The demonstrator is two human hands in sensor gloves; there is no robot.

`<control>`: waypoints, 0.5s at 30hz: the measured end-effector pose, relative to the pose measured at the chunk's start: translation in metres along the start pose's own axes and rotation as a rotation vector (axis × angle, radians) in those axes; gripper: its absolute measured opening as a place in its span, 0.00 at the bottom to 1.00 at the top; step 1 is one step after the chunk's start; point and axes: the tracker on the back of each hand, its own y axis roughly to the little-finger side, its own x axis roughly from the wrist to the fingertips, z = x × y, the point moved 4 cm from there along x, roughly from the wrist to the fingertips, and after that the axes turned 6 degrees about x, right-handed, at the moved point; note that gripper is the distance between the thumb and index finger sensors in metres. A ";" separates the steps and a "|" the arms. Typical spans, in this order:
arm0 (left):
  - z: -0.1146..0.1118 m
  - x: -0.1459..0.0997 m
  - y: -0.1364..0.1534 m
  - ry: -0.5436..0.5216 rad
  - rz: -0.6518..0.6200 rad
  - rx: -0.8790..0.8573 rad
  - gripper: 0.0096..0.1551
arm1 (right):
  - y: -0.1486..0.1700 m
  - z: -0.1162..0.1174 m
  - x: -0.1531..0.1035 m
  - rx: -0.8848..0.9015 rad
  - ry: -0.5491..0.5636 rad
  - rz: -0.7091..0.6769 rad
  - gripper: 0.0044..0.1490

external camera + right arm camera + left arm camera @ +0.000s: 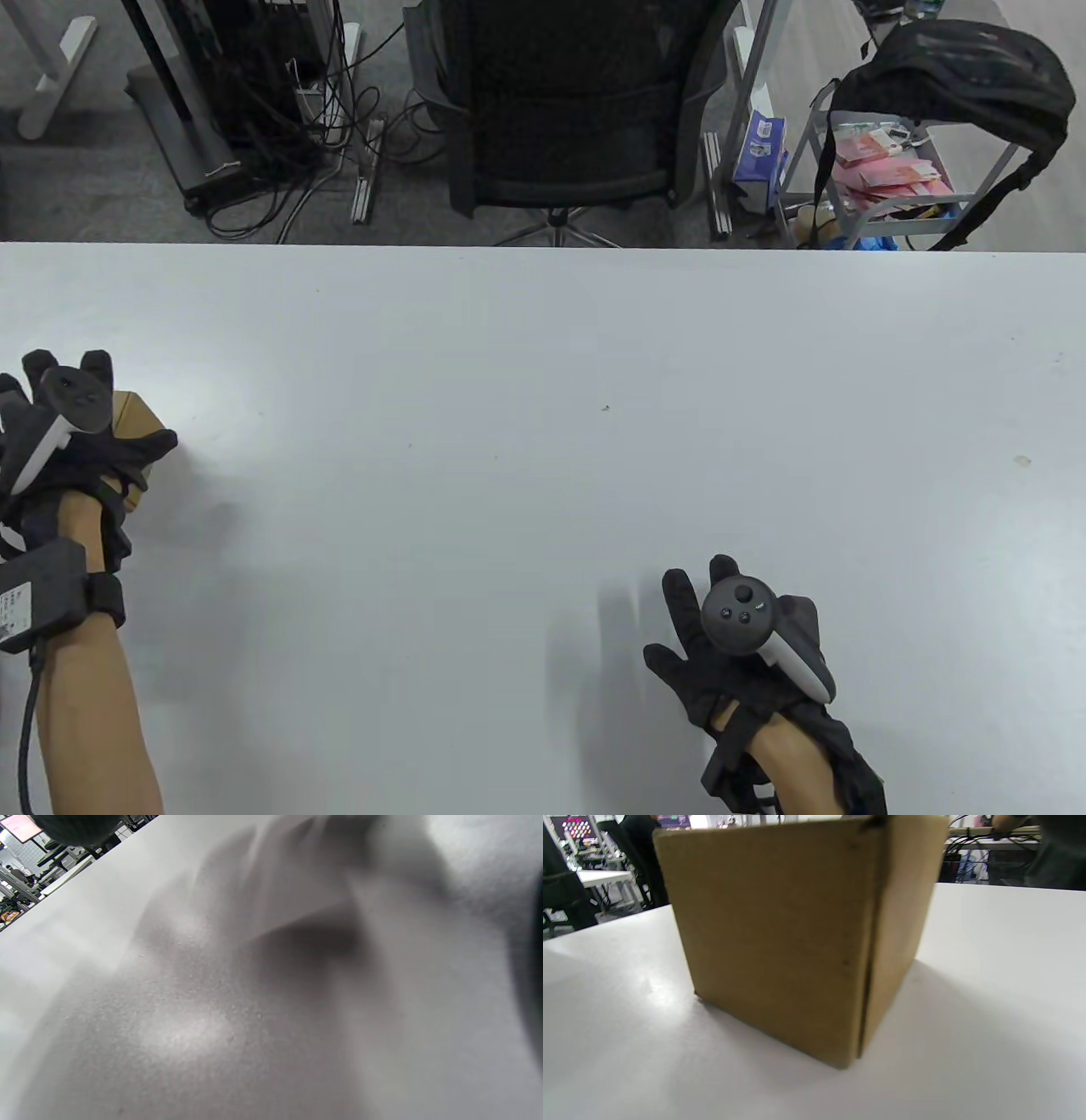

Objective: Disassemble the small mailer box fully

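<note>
The small mailer box (138, 413), plain brown cardboard and closed, stands on the white table (509, 382) at the far left edge. My left hand (97, 429) lies over its top, with the thumb down its right side, and holds it. The left wrist view shows the box (797, 933) upright on the table with a vertical seam at its near corner; no fingers show there. My right hand (687, 628) rests flat on the table at the lower right, fingers spread, holding nothing. The right wrist view shows only the blurred table surface (191, 1027).
Beyond the table's far edge are a black office chair (568, 110), cables on the floor (288, 144) and a metal cart (899, 178) with a black backpack on it. Nothing else lies on the table.
</note>
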 end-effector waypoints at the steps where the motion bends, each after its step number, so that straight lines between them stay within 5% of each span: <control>1: -0.003 0.003 0.003 0.014 0.002 -0.021 0.66 | 0.000 0.000 0.001 0.000 -0.001 0.004 0.50; 6: -0.033 0.018 0.015 0.188 0.018 -0.172 0.65 | -0.004 0.000 0.000 0.006 0.009 -0.002 0.50; 15: -0.022 0.012 0.013 -0.096 0.028 -0.160 0.54 | -0.008 0.005 0.003 -0.012 -0.009 0.005 0.50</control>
